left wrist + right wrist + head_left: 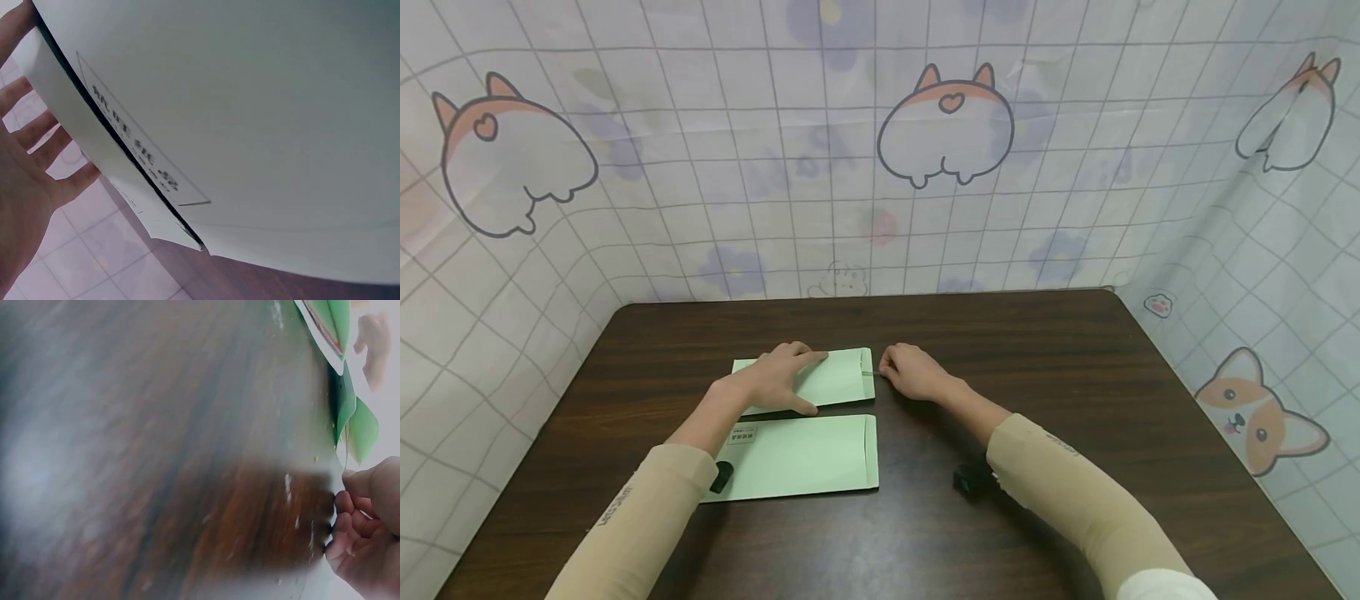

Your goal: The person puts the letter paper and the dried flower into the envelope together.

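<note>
Two pale green paper envelopes lie one behind the other on the dark wooden table. My left hand (775,381) rests with spread fingers on the far envelope (831,379), covering its left half; the thumb reaches the near edge. Just off that envelope's right end, my right hand (913,372) pinches a thin string (347,444) between thumb and curled fingers. The string runs to the envelope's flap (364,428), which stands partly raised in the right wrist view. Nearer lies the second envelope (805,458), its printed label (134,137) large in the left wrist view.
The dark tabletop (1037,350) extends on both sides of the envelopes. A patterned white cloth (820,158) hangs behind and beside the table. Small black devices sit by the left sleeve (640,512) and the right sleeve (1075,492).
</note>
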The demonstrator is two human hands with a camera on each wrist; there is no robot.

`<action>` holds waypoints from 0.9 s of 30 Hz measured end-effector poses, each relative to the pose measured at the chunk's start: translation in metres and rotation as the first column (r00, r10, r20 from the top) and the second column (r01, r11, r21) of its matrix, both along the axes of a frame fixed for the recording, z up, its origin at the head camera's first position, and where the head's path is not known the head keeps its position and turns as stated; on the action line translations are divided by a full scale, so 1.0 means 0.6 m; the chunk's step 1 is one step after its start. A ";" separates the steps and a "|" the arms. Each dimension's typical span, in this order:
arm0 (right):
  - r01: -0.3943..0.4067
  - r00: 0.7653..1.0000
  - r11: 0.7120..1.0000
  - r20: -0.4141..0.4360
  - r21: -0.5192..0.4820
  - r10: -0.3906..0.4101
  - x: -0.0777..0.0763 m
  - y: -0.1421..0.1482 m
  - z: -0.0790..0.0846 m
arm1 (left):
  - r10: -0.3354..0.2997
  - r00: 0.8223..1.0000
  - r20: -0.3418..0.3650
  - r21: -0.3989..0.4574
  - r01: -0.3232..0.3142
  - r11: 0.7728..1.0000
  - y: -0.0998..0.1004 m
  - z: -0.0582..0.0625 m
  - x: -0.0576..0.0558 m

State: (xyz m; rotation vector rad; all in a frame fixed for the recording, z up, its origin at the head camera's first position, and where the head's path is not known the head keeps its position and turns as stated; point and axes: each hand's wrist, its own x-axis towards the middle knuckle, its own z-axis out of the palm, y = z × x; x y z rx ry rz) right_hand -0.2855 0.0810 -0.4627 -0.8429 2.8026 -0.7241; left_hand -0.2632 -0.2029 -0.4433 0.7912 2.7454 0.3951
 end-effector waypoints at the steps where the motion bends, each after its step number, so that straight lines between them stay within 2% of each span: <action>1: -0.001 1.000 1.000 0.012 -0.008 0.001 0.000 -0.003 0.001 | -0.001 1.000 0.000 -0.001 0.001 1.000 0.000 0.000 0.000; 10: -0.018 0.999 0.998 0.050 -0.061 0.021 0.000 -0.027 0.003 | 0.008 1.000 0.012 -0.017 -0.008 1.000 0.002 -0.001 -0.003; 15: -0.007 0.999 0.998 0.039 -0.067 0.009 -0.003 -0.037 -0.001 | 0.007 1.000 0.010 -0.013 -0.007 1.000 0.001 0.001 -0.002; 23: -0.058 0.998 0.992 0.002 -0.113 0.058 -0.001 -0.045 -0.001 | 0.002 1.000 0.004 -0.016 -0.002 1.000 -0.002 0.000 -0.003; 27: -0.019 1.000 0.985 -0.001 -0.170 0.019 0.000 -0.038 -0.004 | -0.001 1.000 -0.001 -0.019 0.001 1.000 -0.002 0.000 -0.002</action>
